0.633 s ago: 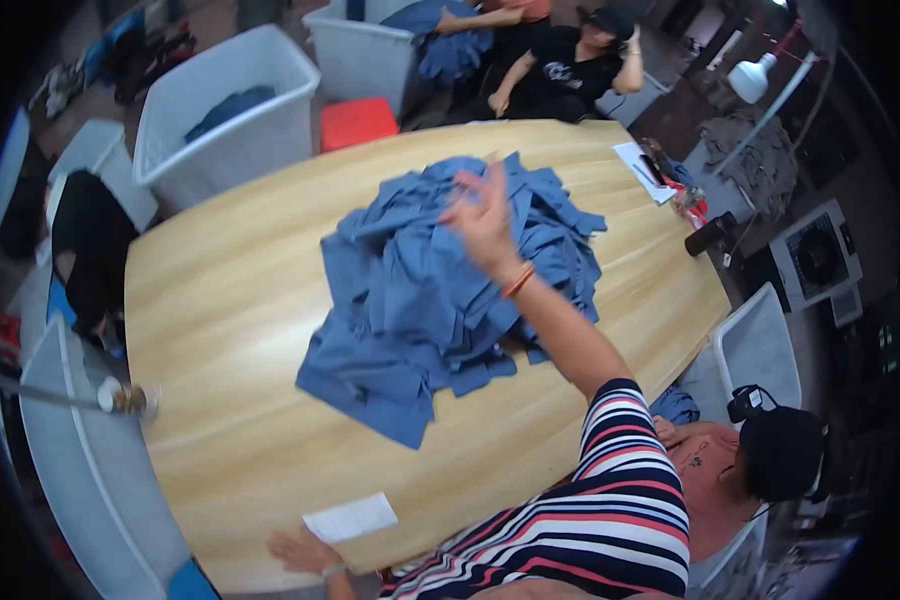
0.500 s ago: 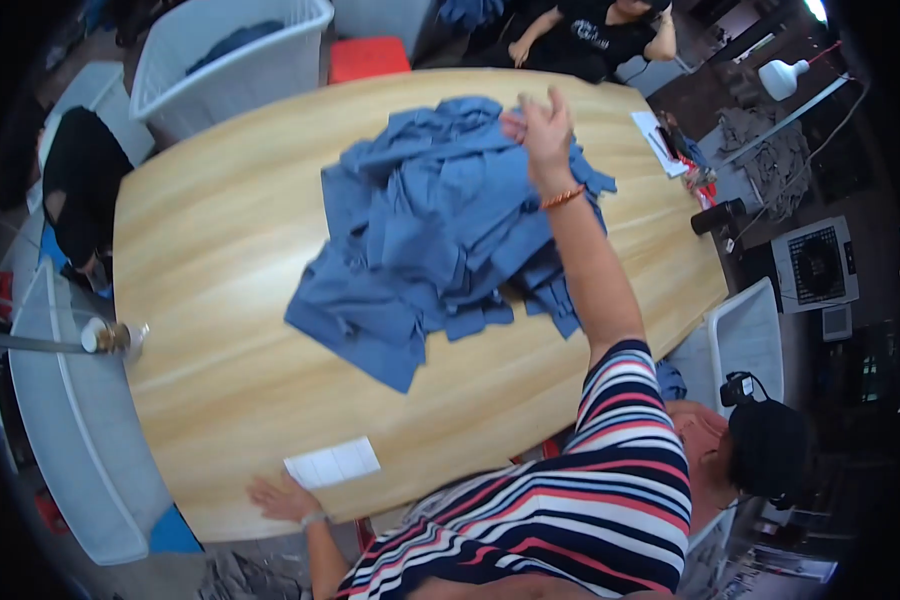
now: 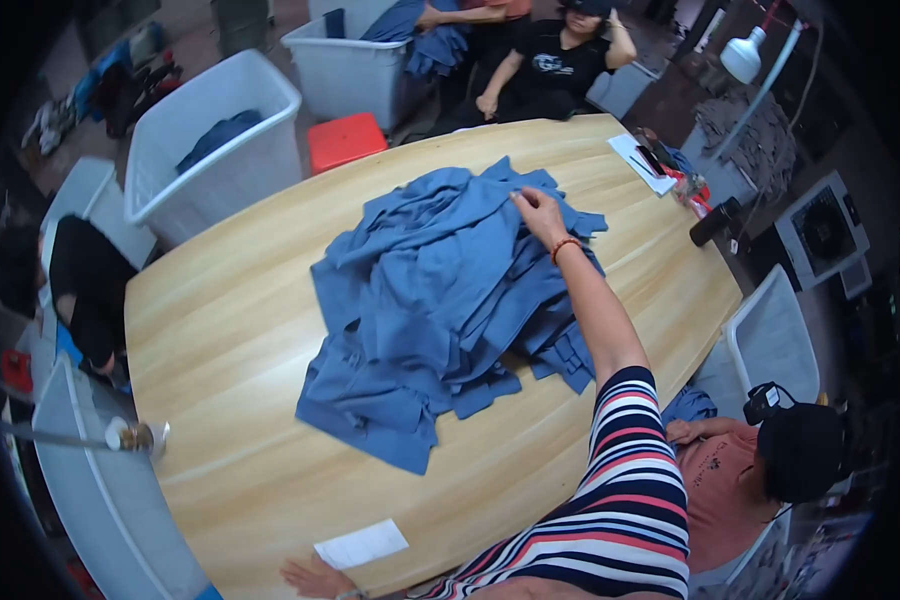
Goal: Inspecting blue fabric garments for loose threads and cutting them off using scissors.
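A heaped pile of blue cloth pieces (image 3: 420, 260) lies across the middle of the table (image 3: 230, 400), with folds and cut-looking edges hanging out on its near side. My right hand (image 3: 542, 216), a beaded bracelet on its wrist, reaches to the far right top of the pile. Its fingers are drawn together on the cloth there; how much fabric is between them is hard to see. At the near edge of the table, my left hand (image 3: 315, 578) rests with fingers stretched out, beside a white sheet of paper (image 3: 361, 543).
Grey bins (image 3: 210, 140) stand beyond the table, near a red stool (image 3: 346, 142). Co-workers sit at the far side, the left and the right. A dark cylinder (image 3: 715, 222) and papers (image 3: 642, 165) lie on the right. A lamp (image 3: 743, 55) hangs at upper right.
My right hand has come down from above the pile, its spread fingers closing onto the cloth. The view has tilted up, so everything sits lower. My left hand stays by the paper.
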Demonstrator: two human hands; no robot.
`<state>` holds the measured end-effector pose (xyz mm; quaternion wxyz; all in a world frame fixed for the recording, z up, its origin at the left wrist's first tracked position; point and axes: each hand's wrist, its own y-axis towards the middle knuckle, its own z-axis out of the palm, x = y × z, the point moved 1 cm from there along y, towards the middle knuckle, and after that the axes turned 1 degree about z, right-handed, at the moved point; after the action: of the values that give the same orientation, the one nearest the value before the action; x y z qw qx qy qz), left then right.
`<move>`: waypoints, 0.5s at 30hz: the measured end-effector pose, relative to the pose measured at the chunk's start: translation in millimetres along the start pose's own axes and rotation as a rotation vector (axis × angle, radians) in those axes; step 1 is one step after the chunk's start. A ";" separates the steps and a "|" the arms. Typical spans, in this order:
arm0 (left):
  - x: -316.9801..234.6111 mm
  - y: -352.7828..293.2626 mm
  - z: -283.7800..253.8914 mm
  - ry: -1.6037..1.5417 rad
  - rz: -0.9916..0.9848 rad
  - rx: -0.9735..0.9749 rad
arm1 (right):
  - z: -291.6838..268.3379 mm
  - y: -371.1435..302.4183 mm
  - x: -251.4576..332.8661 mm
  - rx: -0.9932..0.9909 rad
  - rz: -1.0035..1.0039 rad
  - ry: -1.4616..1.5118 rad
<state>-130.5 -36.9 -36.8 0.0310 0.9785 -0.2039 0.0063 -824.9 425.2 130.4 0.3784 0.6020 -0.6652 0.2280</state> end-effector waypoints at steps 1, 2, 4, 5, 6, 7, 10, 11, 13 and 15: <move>-2.3 1.2 -3.6 -0.069 0.023 -0.068 | -3.1 0.5 -9.1 0.018 0.041 0.006; -11.3 5.7 -5.6 -0.063 0.051 -0.070 | -6.1 5.5 -15.6 0.008 0.022 -0.063; -33.4 14.7 -20.0 -0.099 -0.077 -0.035 | -7.9 17.2 -28.1 0.037 0.034 -0.005; -53.7 19.2 -29.3 -0.100 -0.075 -0.040 | -5.7 27.4 -32.3 0.065 0.064 0.005; -82.7 27.8 -39.5 -0.251 0.103 -0.100 | -3.8 37.3 -36.9 0.114 0.076 0.018; -118.4 35.1 -49.5 -0.405 0.283 -0.163 | 3.1 46.3 -40.5 0.112 0.064 0.035; -240.8 41.8 -77.3 -0.933 0.544 0.102 | 30.7 70.5 -52.1 0.164 -0.015 -0.025; -282.9 42.0 -84.8 -1.019 0.656 0.182 | 45.9 74.6 -56.1 0.179 -0.019 -0.012; -361.4 40.6 -93.9 -1.009 0.914 0.231 | 76.1 71.4 -67.9 0.309 -0.022 0.034; -423.7 31.2 -90.8 -0.880 1.003 0.259 | 87.6 63.2 -83.1 0.360 -0.001 -0.030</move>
<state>-531.3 109.2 45.1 -0.1790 0.6729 -0.6242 -0.3543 -907.4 421.8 22.0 0.2548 0.6637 -0.6189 0.3341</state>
